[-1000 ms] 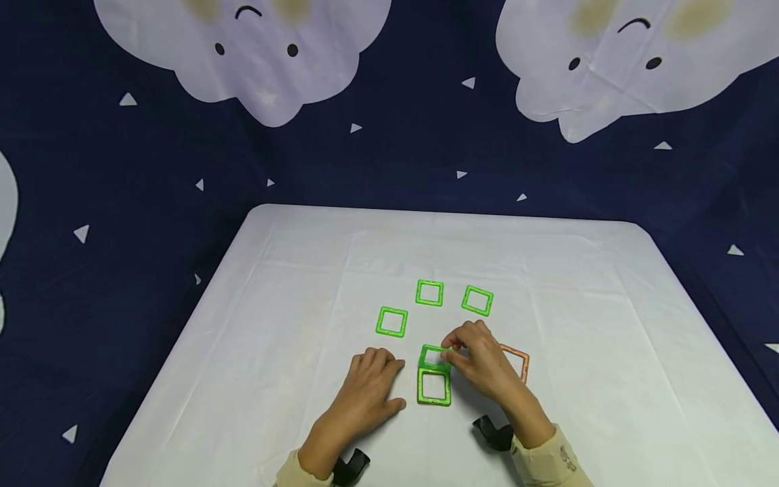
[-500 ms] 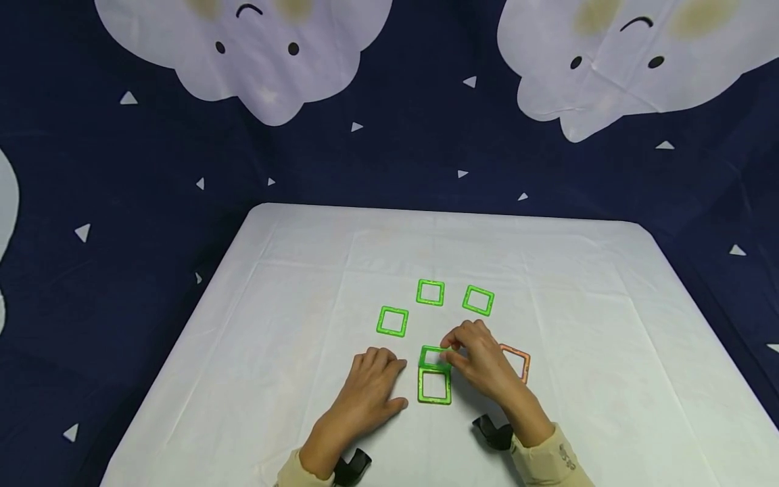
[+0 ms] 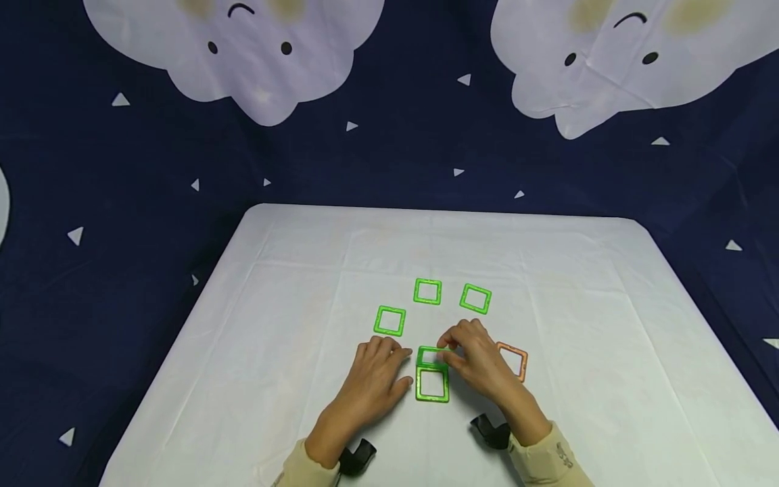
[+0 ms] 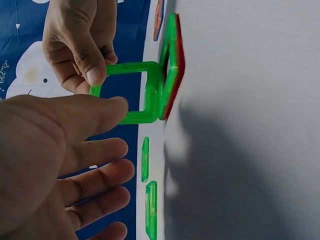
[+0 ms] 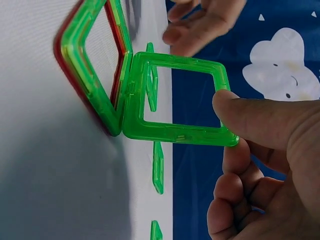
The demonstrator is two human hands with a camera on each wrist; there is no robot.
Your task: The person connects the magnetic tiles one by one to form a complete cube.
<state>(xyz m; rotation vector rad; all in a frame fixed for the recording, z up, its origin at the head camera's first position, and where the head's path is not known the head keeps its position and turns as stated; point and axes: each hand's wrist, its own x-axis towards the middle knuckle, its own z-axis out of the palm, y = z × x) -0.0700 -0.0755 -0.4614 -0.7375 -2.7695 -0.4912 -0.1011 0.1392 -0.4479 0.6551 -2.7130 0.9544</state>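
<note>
A green square magnetic tile (image 5: 132, 107) stands upright along the far edge of a flat green tile (image 3: 432, 399). Beneath that flat one a red layer (image 4: 182, 52) shows in both wrist views. My right hand (image 3: 481, 358) pinches the upright tile at its upper right part between thumb and finger. To the left of the pair, my left hand (image 3: 368, 379) has its fingers extended and holds nothing. In the left wrist view its thumb overlaps the upright tile; whether they touch I cannot tell.
Three loose green tiles lie farther back: one on the left (image 3: 388, 333), one in the middle (image 3: 427, 302), one on the right (image 3: 473, 310). An orange tile (image 3: 525, 365) is partly behind my right hand. The white table (image 3: 292, 284) ends at a dark blue backdrop (image 3: 389, 162).
My left hand has moved slightly right and away from me, closer to the upright tile. The right hand keeps its pinch on that tile.
</note>
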